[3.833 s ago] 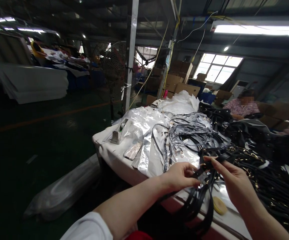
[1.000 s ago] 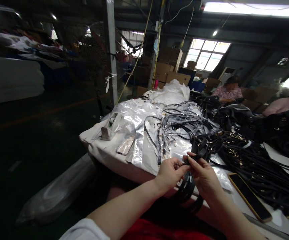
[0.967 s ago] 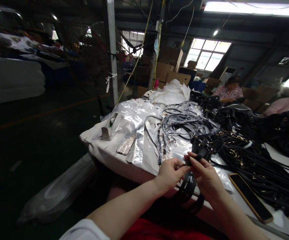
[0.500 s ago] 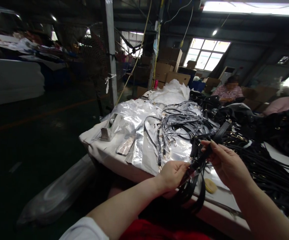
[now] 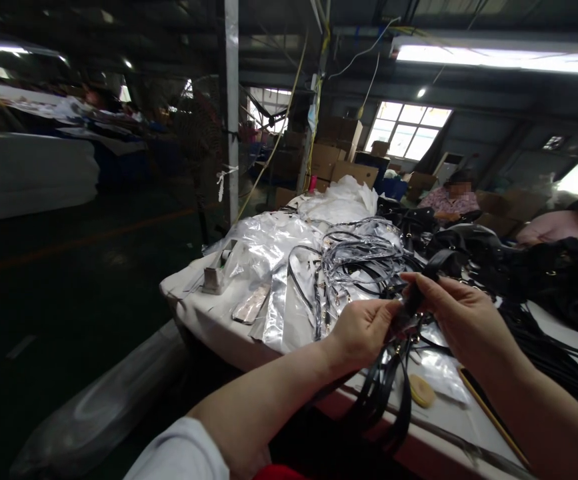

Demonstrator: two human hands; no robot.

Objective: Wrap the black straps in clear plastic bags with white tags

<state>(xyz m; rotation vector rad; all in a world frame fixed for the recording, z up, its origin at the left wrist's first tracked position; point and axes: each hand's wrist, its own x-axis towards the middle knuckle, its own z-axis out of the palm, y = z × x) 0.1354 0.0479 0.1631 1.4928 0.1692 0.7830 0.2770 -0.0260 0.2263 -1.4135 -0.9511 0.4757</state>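
A bundle of black straps [image 5: 386,390] hangs in loops over the table's near edge, with small metal fittings showing near its top. My left hand [image 5: 366,327] pinches the upper part of the straps between thumb and fingers. Close by on the right, my right hand [image 5: 449,307] grips the same bundle a little higher up, its thumb and fingertips pressed on the black strap. Exactly how the fingers lie on the straps is partly hidden. Beyond the hands, several thin black straps in clear plastic [image 5: 356,257] are piled on the table.
Clear plastic bags [image 5: 263,240] cover the table's left part, near a phone-like object [image 5: 251,303] and a small grey tape dispenser [image 5: 213,279]. A yellow tape roll [image 5: 421,391] lies by the front edge. Black bags [image 5: 559,267] heap at right; two people [image 5: 451,200] sit behind. A pole [image 5: 231,113] stands left.
The view has tilted up slightly. Both hands stay on the black straps, drawn closer together; the strap end that reached up beyond my right hand now looks bent over.
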